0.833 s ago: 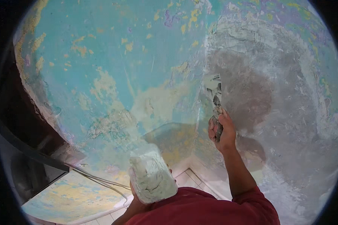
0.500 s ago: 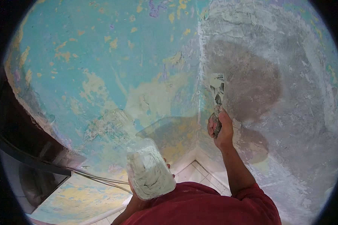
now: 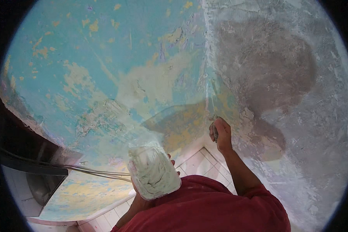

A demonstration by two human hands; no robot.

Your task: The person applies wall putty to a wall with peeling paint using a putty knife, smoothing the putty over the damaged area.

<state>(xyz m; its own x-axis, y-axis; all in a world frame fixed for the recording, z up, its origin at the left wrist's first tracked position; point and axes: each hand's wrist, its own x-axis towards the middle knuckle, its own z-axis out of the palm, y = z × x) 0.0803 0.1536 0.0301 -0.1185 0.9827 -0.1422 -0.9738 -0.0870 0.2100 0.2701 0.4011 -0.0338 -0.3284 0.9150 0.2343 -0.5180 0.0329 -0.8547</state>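
Patchy turquoise wall (image 3: 100,50) and gray wall (image 3: 317,127) seen meeting at corner (image 3: 207,50). Clear tub (image 3: 157,145) of ridged off-white paste (image 3: 154,172) is cupped in left hand (image 3: 140,199) by torso (image 3: 205,207); thin edge-on putty knife (image 3: 215,133) is gripped in tightly curled right hand (image 3: 222,134) near corner.

I am seeing a fairly bright picture. Big brown shadows (image 3: 266,65) are darkening the grey wall (image 3: 321,127), and another is crossing the blue wall (image 3: 104,42). The tub (image 3: 156,144) is shining along its top rim. Black is filling the corners.

Room under renovation: patchy walls (image 3: 139,69)
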